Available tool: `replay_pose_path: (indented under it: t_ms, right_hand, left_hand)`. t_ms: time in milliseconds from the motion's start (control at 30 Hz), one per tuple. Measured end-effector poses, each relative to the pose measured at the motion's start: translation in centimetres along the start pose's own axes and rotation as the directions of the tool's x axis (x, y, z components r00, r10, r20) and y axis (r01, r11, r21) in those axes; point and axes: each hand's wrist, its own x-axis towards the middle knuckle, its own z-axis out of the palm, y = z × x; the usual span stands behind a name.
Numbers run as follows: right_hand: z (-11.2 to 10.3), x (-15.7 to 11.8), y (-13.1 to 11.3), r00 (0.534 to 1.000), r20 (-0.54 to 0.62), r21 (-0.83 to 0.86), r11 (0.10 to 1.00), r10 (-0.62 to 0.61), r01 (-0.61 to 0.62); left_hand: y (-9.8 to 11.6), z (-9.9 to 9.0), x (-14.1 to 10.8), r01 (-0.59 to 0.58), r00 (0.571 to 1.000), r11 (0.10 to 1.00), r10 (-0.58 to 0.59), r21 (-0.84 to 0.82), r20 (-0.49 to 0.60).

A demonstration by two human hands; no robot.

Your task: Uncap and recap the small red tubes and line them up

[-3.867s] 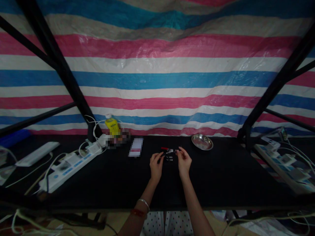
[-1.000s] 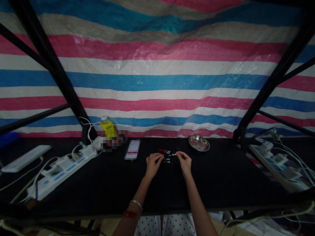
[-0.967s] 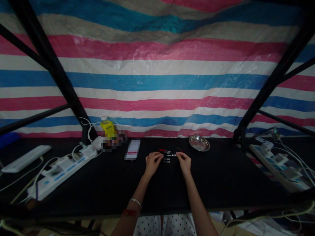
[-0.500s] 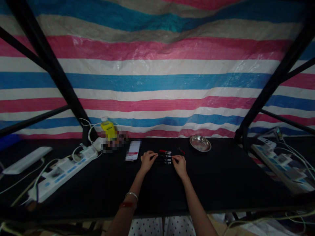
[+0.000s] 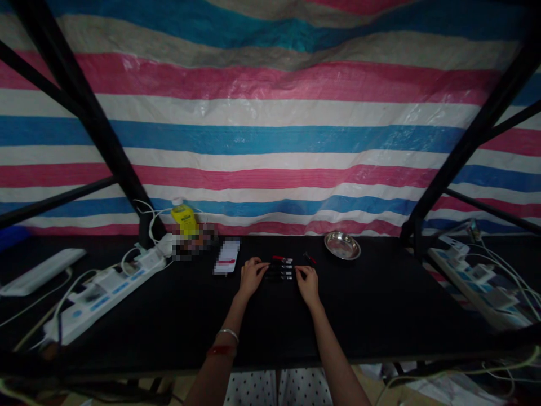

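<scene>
Several small dark pens or tubes [image 5: 284,273] with silvery marks lie side by side on the black table, and a red one [image 5: 282,259] lies at the far end of the row. My left hand [image 5: 252,275] is at their left ends, thumb and index finger pinched on the end of a black one. At the right ends, my right hand [image 5: 307,280] has its thumb and fingertips together beside the same black one; whether they touch it is too small to tell. A small red and black item [image 5: 310,258] lies just beyond my right hand.
A round metal dish [image 5: 342,246] stands at the back right. Left of my hands are a phone [image 5: 227,256], a yellow bottle [image 5: 185,220] and a white power strip [image 5: 105,299] with cables. Another power strip [image 5: 477,287] is at the right. Black frame bars flank the table [image 5: 380,316].
The view has shifted slightly. My right fingertips look slightly farther from the end of the black pen or tube; my left hand keeps its place beside the row.
</scene>
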Motion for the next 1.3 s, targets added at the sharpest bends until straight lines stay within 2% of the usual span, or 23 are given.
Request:
replay_pose_path:
  t_ms: [133,200,267,333,433,500,833,1067,1167,1300]
  right_hand:
    - [-0.5,0.7,0.5,0.986,-0.166,-0.114,0.993,0.009,-0.028]
    - [-0.9,1.6,0.9,0.982,-0.191,-0.218,0.975,0.004,-0.046]
    - [-1.2,2.8,1.3,0.992,-0.122,-0.289,0.957,-0.022,-0.014]
    - [-1.2,4.0,1.7,1.0,0.013,-0.345,0.938,-0.014,0.017]
    - [-0.9,5.1,2.2,0.975,0.214,-0.408,0.912,0.054,0.038]
    - [-0.5,5.2,2.4,0.96,0.271,-0.424,0.904,0.071,0.053]
    - [0.2,1.3,2.2,0.979,0.201,-0.226,0.97,-0.039,0.085]
    - [-0.4,0.8,2.2,0.992,0.108,-0.057,0.996,-0.064,0.07]
    - [-0.6,1.0,2.1,0.996,0.079,-0.008,0.999,-0.046,0.047]
    - [-0.8,0.9,2.0,0.998,0.059,0.03,0.999,0.008,-0.01]
  left_hand:
    - [0.1,0.0,0.0,-0.006,1.0,1.0,0.007,0.028,-0.012]
    - [0.2,0.0,0.0,-0.011,1.0,0.999,0.011,0.037,-0.008]
    - [0.2,0.0,-0.1,-0.007,1.0,0.999,0.007,0.038,-0.002]
    - [0.3,0.0,-0.1,0.008,1.0,0.999,-0.008,0.035,0.005]
    - [0.3,0.0,-0.1,0.034,0.999,0.999,-0.035,0.026,0.014]
    - [0.4,-0.1,-0.2,0.044,0.999,0.999,-0.044,0.019,0.014]
    - [0.4,-0.1,-0.2,0.036,0.999,0.999,-0.036,-0.02,-0.031]
    - [0.3,0.0,-0.3,-0.013,0.994,0.997,0.004,-0.077,-0.109]
    - [0.9,-0.4,-0.6,-0.048,0.982,0.997,0.035,-0.066,-0.184]
    - [3.1,-0.5,-1.5,-0.081,0.965,0.995,0.091,0.052,-0.247]
